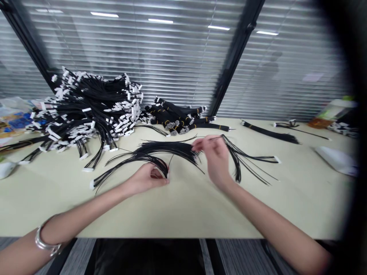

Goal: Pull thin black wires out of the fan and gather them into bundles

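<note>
Left hand (150,178) grip pinches wire harness (120,165), centre frame. Loose wire bundle (169,148) lies just above, long axis left-right; right hand (215,157) nearer, by its right end. Right grip blurred, can't tell.

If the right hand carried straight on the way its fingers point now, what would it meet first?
Most likely the loose bundle of thin black wires on the pale, smooth tabletop; its end appears close beside the right hand, though the hand's height above it is unclear.
</note>
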`<state>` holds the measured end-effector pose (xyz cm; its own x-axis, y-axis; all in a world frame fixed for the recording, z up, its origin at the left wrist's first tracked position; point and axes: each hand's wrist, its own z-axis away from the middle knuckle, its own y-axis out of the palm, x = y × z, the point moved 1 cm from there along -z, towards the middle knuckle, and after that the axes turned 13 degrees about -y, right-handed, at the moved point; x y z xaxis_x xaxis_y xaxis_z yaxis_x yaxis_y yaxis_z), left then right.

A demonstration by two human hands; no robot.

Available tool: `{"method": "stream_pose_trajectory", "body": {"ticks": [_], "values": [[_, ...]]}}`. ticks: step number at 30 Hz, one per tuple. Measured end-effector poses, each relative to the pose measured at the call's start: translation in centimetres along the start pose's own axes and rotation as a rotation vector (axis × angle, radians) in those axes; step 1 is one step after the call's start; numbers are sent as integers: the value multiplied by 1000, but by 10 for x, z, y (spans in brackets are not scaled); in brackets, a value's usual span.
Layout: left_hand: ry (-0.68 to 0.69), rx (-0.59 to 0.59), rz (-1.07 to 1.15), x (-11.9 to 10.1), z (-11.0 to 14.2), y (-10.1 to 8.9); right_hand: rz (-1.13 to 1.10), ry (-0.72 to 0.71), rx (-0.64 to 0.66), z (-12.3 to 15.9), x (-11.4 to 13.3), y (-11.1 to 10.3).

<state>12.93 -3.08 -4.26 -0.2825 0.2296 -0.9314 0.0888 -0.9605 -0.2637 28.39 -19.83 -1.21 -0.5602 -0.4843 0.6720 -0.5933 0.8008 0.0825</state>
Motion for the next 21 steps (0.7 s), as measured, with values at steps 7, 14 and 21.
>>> {"method": "stream_pose_trajectory", "body": {"ticks": [7, 14, 21], "values": [[-5, -9, 11, 3, 0, 0, -36, -98, -384, -16, -2, -22], [68, -19, -65, -5, 8, 5, 134, -102, 510, 41, 30, 38], [272, -54, -138, -14, 20, 10, 230, -205, 423, 36, 31, 28]]}}
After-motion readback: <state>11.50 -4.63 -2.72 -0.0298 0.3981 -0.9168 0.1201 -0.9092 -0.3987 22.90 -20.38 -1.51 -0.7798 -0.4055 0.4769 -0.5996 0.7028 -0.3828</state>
